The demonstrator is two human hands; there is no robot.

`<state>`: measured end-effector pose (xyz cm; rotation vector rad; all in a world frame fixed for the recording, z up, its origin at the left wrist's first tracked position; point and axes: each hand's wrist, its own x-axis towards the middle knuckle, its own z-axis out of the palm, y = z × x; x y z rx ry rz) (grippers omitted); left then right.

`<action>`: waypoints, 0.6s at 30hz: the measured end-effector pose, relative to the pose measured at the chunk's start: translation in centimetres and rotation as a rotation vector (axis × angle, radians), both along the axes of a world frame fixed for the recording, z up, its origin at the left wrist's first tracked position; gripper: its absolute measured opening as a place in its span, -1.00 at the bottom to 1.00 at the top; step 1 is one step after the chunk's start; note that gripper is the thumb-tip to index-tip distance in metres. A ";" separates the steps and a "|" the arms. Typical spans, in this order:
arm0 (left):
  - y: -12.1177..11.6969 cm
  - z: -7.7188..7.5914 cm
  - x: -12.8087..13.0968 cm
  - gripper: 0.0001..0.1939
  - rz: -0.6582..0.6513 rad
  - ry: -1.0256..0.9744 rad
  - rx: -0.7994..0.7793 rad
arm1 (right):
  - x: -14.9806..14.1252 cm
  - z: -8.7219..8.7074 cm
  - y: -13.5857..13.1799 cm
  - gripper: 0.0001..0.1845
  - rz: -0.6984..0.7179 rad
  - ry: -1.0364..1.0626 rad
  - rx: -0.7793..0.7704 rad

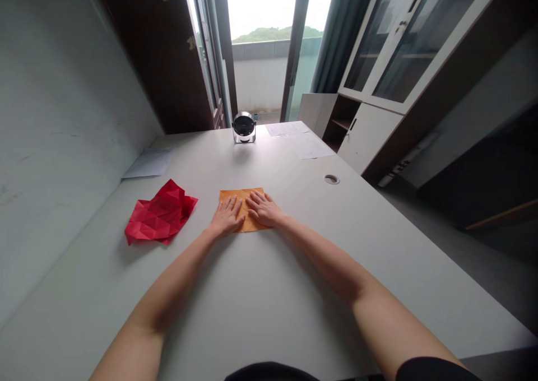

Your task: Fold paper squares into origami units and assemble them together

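A square sheet of orange paper (245,228) lies flat on the white table (260,297), with crease lines showing along its far part. My left hand (227,214) rests palm down on its left half, fingers stretched forward. On the right half my right hand (264,208) lies flat too, its fingers pointing up and to the left. The two thumbs come close to each other near the middle of the sheet. Both palms hide much of the paper. To the left sits a crumpled, many-creased sheet of red paper (162,213), apart from both hands.
Toward the far edge stands a small round black device on a metal stand (244,128). White papers (310,145) lie at the far right, and another paper stack (148,163) by the left wall. A cable hole (332,179) is set in the tabletop. A cabinet (374,129) stands beyond the right edge.
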<state>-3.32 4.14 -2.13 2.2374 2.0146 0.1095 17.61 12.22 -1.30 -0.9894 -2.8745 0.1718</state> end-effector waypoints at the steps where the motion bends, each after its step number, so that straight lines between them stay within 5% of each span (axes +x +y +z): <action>1: 0.1 0.1 -0.4 -0.22 0.019 -0.004 -0.009 | 0.2 -0.1 0.0 -0.32 0.000 -0.005 -0.007; 9: -0.3 0.7 -2.4 -0.18 0.005 -0.039 0.021 | 1.6 0.4 -0.4 -0.05 0.025 0.044 -0.028; 18: -1.9 1.9 -2.6 -0.20 -0.038 -0.223 0.246 | 3.5 0.9 -1.5 -0.12 -0.042 0.193 -0.008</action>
